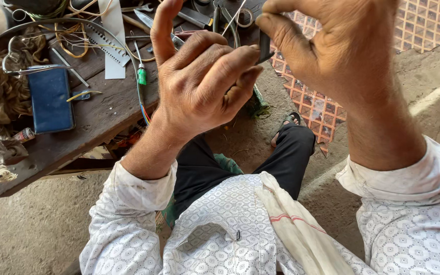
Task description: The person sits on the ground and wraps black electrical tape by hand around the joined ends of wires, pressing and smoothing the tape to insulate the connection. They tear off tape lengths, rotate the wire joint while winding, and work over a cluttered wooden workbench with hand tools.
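Both hands are raised close to the camera above my lap. My left hand (199,81) is curled, index finger pointing up, the other fingers folded toward the palm. My right hand (327,46) pinches a small dark flat piece (264,47) between thumb and fingers, and the left fingertips touch that piece. What the left palm encloses is hidden. Thin coloured wires (143,109) hang down beside the left wrist.
A low wooden workbench (103,117) at the left carries a blue case (51,100), a green-handled screwdriver (141,74), scissors (26,69), a rag, loose wires and tools. A patterned mat (311,104) lies on the concrete floor beyond my sandalled foot (287,122).
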Available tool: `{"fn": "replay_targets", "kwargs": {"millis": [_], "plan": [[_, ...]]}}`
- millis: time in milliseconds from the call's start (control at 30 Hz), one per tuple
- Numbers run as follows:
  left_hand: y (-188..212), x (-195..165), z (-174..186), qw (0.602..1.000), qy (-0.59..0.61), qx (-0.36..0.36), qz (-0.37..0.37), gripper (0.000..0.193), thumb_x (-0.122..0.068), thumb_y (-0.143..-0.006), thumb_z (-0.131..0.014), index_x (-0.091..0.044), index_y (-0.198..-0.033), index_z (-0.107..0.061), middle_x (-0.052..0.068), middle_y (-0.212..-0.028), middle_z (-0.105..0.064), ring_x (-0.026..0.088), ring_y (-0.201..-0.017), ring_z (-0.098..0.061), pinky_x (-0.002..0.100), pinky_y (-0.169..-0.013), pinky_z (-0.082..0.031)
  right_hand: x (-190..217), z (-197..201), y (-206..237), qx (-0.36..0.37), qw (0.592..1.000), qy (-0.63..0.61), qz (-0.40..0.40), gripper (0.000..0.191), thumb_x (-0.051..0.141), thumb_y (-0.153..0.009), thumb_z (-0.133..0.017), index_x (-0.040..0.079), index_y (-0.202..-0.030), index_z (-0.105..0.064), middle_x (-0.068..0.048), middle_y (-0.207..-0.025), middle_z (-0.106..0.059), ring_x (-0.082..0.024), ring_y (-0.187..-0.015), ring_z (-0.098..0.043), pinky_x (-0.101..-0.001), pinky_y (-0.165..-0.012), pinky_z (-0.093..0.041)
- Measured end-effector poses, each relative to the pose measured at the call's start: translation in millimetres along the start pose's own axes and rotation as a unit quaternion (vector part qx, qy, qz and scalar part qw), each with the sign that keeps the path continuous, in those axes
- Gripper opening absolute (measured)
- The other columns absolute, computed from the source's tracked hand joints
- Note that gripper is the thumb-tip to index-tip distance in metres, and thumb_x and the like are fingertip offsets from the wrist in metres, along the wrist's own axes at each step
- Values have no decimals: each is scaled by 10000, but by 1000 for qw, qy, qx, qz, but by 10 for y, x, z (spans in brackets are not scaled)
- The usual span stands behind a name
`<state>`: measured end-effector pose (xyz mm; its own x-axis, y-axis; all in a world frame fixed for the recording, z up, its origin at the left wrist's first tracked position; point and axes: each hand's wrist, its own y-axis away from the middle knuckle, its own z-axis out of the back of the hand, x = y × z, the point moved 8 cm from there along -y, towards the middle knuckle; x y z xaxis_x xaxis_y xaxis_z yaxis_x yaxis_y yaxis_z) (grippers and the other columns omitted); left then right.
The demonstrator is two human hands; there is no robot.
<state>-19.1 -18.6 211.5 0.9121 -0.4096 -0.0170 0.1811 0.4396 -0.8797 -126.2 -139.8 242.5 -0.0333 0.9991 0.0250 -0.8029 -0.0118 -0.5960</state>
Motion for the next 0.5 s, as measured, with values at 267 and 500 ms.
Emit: {"fn": "replay_targets", "kwargs": {"millis": [267, 500], "plan": [[-47, 89, -56, 997, 53, 34, 52, 145, -80, -984, -731, -101, -1126, -706, -5, -885, -661, 201, -933, -686, 600, -1201, -233, -51, 151, 193, 24, 1000, -14, 11, 324, 266, -945, -806, 135, -1208, -670, -149, -1220, -594, -337, -1124, -529, -502, -923, -421], [-37, 163, -91, 978, 150, 78, 119, 96, -117, -1002, -736, -113, -1084, -687, -4, -980, -711, 204, -970, -706, 529, -1225, -302, -210, -90, 386, -21, 996, 90, 19, 379, 298, -981, -768, 156, -1293, -604, -166, -1299, -559, -349, -1213, -508, -503, -951, -411]]}}
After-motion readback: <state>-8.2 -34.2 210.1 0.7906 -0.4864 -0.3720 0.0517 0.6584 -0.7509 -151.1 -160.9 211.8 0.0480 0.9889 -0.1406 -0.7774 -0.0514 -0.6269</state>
